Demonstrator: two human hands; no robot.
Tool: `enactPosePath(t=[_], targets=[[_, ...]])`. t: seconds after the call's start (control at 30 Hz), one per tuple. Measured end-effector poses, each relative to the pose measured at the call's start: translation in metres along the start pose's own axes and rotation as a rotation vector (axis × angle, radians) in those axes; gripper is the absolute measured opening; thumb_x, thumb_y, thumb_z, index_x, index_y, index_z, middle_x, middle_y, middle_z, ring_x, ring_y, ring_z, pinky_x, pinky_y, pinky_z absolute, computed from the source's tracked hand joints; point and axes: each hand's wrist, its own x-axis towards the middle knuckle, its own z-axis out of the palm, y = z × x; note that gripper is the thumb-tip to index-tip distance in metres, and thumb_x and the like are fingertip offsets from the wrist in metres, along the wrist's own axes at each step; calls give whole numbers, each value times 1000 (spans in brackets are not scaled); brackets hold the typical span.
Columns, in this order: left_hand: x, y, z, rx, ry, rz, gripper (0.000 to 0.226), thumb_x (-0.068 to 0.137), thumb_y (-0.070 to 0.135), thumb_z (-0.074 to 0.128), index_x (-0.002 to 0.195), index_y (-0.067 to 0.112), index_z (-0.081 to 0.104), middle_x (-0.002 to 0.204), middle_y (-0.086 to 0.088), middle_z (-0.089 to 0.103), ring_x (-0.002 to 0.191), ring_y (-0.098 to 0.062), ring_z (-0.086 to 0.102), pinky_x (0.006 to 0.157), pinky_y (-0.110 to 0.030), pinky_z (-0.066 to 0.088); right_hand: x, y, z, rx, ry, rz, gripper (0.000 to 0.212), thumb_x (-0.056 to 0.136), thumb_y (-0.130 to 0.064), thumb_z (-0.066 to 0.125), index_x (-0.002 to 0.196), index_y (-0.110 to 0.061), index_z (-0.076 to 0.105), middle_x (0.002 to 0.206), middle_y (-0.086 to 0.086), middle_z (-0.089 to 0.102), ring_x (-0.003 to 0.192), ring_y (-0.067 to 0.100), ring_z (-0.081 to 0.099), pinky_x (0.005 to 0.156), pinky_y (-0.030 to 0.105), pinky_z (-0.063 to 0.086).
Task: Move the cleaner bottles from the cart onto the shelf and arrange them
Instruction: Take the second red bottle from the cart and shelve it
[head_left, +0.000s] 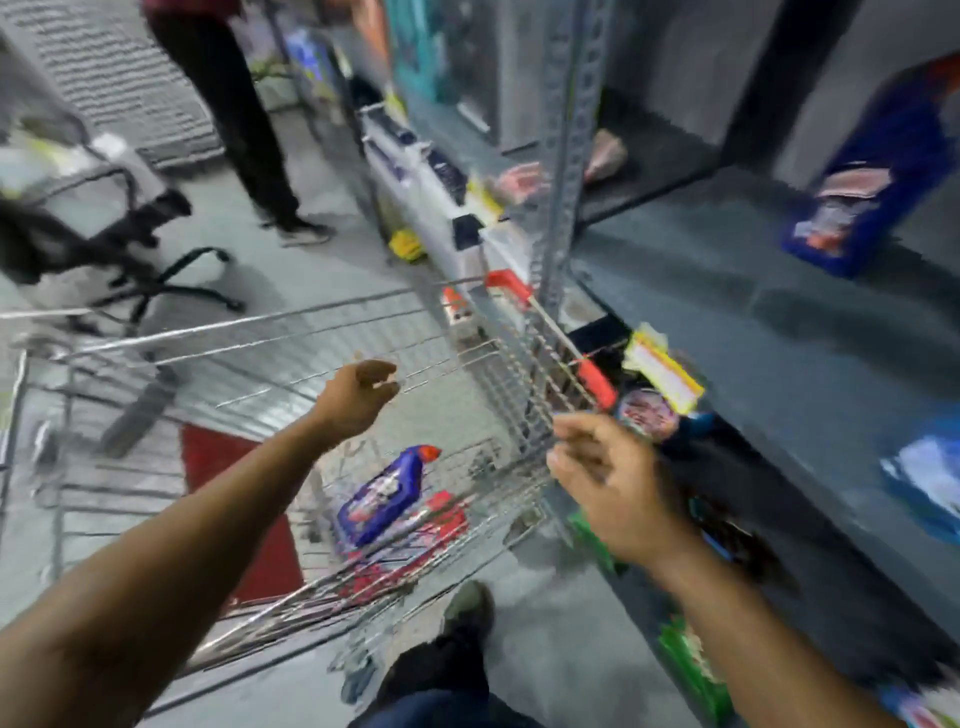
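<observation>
Although motion blur softens the whole head view, the state of the task can be judged in part. One blue cleaner bottle (865, 200) stands on the grey shelf (727, 291) at the upper right, upright or slightly tilted, near the back. This suggests that at least one transfer is complete. A second blue cleaner bottle with a red cap (384, 493) lies on its side at the bottom of the wire cart (322, 332), on top of red packaging (441, 519) whose nature cannot be determined. That bottle remains to be moved. Whether further bottles lie beneath or beside it cannot be told.

Both hands are empty. The left hand (358, 400) hangs over the cart basket with its fingers curled loosely inward, closed on nothing. The right hand (608, 483) is beside the cart's near rim, just below the red handle (597, 376), with its fingers (576, 431) partly bent and slightly apart, holding nothing. The likely next step is a reach down into the basket for the lying bottle. Arrangement on the shelf appears not yet done, since most of that shelf board is bare.

Labels: both bottles carry a pale label panel with red and white patches, but no brand or word is legible. A yellow price tag (662, 374) hangs at the shelf edge, and its print is unreadable. Blue and green packs on the lower shelf levels are likewise too blurred to read.

A second person stands in the aisle beyond the cart, near an office chair (130, 249).
</observation>
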Motion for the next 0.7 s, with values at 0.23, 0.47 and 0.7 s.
enactPosePath(t=[0.23, 0.47, 0.7], targets=[[10, -155, 34, 378, -546, -358, 25, 88, 18, 56, 111, 12, 61, 104, -3, 64, 92, -24, 61, 76, -28, 45, 168, 63, 149, -548, -602, 349, 38, 84, -23, 63, 121, -21, 57, 117, 3, 65, 99, 22, 64, 85, 31, 51], [26, -238, 73, 518, -696, -527, 45, 91, 24, 50, 127, -2, 44, 123, -25, 59, 111, -38, 58, 88, -38, 48, 201, 176, 217, -918, -980, 653, 41, 83, -14, 60, 121, 0, 56, 121, 18, 64, 103, 31, 63, 77, 28, 47], [19, -266, 81, 440, -650, -492, 30, 85, 26, 52, 109, 8, 55, 106, -22, 68, 95, -38, 64, 79, -38, 51, 207, 218, 237, -858, -992, 830, 43, 81, -19, 61, 120, 1, 59, 127, 24, 59, 115, 35, 59, 96, 36, 49]])
